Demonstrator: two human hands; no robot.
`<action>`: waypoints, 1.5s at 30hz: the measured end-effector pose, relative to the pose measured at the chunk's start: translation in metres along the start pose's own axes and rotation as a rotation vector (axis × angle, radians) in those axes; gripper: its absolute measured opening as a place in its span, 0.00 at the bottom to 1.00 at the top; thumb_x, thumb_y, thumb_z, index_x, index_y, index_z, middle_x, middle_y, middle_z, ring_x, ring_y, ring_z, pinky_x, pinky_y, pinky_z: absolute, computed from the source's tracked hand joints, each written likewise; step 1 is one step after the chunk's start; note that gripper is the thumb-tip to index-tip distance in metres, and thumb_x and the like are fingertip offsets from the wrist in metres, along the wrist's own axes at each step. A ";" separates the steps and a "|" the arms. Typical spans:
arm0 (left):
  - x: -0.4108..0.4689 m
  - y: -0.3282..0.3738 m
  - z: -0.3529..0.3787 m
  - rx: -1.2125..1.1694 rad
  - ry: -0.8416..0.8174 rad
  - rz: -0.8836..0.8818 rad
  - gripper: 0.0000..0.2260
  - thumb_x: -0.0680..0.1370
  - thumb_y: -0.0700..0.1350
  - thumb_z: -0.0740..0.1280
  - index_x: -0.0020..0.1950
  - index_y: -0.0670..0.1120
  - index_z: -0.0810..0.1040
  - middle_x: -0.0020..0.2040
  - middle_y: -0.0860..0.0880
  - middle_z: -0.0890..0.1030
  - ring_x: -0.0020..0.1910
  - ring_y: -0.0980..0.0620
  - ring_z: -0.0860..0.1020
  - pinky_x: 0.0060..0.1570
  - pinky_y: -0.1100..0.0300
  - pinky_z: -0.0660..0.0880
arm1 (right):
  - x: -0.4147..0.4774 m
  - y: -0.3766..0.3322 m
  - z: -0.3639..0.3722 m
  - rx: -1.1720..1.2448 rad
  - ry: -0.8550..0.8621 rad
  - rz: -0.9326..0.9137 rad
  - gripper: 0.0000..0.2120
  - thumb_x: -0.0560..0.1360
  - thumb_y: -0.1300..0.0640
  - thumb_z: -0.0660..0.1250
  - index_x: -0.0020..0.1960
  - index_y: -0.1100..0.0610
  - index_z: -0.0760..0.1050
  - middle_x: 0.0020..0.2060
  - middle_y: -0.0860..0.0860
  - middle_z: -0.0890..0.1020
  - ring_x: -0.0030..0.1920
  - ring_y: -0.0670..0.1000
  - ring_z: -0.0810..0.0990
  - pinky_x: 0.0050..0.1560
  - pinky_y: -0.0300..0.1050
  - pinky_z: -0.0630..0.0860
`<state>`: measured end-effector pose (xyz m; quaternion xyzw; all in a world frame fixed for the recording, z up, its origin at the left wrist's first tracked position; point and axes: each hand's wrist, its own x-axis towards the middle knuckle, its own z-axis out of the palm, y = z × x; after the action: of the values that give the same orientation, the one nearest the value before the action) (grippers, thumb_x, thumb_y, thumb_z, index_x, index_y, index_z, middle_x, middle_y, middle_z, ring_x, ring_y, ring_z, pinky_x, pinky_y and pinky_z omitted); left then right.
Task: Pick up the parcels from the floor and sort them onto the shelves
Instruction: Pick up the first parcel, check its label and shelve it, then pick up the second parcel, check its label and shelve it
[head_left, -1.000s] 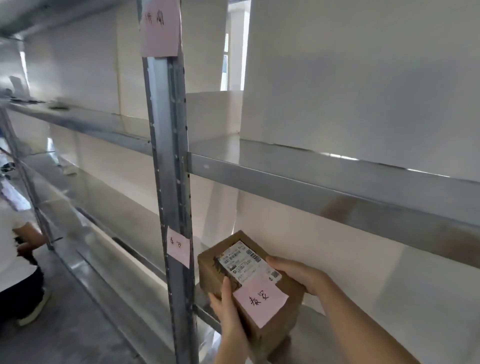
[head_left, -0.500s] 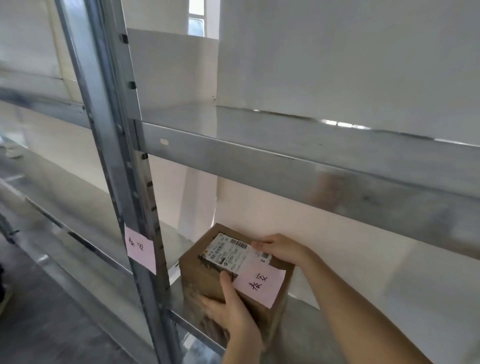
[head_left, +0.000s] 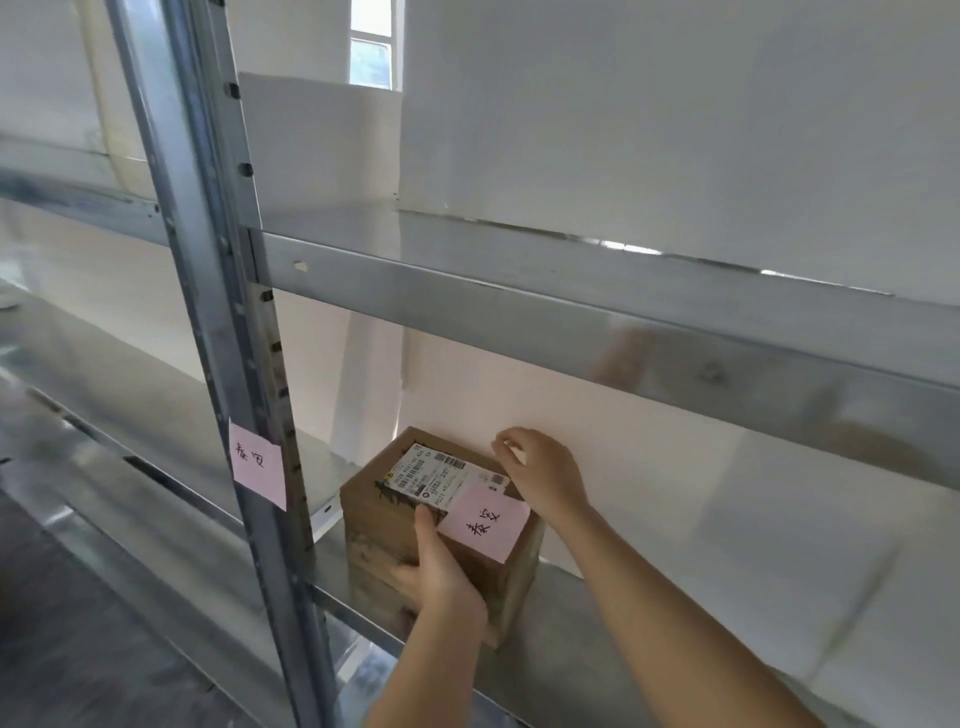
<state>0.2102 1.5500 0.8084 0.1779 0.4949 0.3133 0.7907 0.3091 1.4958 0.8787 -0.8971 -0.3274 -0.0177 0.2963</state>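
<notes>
A brown cardboard parcel (head_left: 382, 512) stands on the lower metal shelf (head_left: 587, 654), just right of the upright post. It carries a white shipping label (head_left: 441, 474) and a pink handwritten note (head_left: 483, 525) on top. My left hand (head_left: 441, 577) grips its near face, thumb lying on the top. My right hand (head_left: 545, 478) is at the parcel's far right top corner, its fingers loosely curled and raised off the cardboard.
A steel upright post (head_left: 218, 312) with a pink handwritten note (head_left: 258, 464) rises left of the parcel. The upper shelf (head_left: 571, 322) runs across above my hands. White board backs the shelves. Grey floor lies at the lower left.
The parcel has gone from held in the air to standing on the lower shelf, pushed further in. My right fingers have lifted off its top. The view has shifted closer and to the right.
</notes>
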 end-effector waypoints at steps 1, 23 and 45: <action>-0.006 0.004 0.000 0.009 -0.009 0.029 0.43 0.65 0.60 0.72 0.75 0.58 0.54 0.70 0.45 0.70 0.66 0.39 0.72 0.65 0.39 0.69 | -0.006 0.001 -0.007 0.014 0.002 -0.018 0.18 0.79 0.48 0.59 0.65 0.54 0.75 0.63 0.51 0.79 0.63 0.52 0.76 0.65 0.49 0.69; -0.223 0.086 -0.092 1.413 -0.453 1.506 0.48 0.61 0.80 0.43 0.77 0.58 0.43 0.79 0.52 0.42 0.78 0.50 0.41 0.73 0.47 0.38 | -0.261 -0.035 -0.184 -0.029 0.199 -0.161 0.32 0.75 0.37 0.60 0.76 0.44 0.55 0.78 0.47 0.55 0.78 0.50 0.51 0.76 0.55 0.51; -0.502 -0.207 -0.101 1.252 -1.527 1.500 0.38 0.74 0.65 0.59 0.78 0.53 0.49 0.80 0.50 0.48 0.78 0.50 0.46 0.75 0.47 0.44 | -0.611 0.107 -0.385 -0.287 0.732 0.529 0.36 0.73 0.35 0.61 0.76 0.43 0.53 0.78 0.47 0.57 0.78 0.50 0.53 0.75 0.59 0.52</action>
<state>0.0282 1.0562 0.9774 0.9009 -0.2521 0.2143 0.2808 -0.0443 0.8691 1.0028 -0.9164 0.0440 -0.3016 0.2595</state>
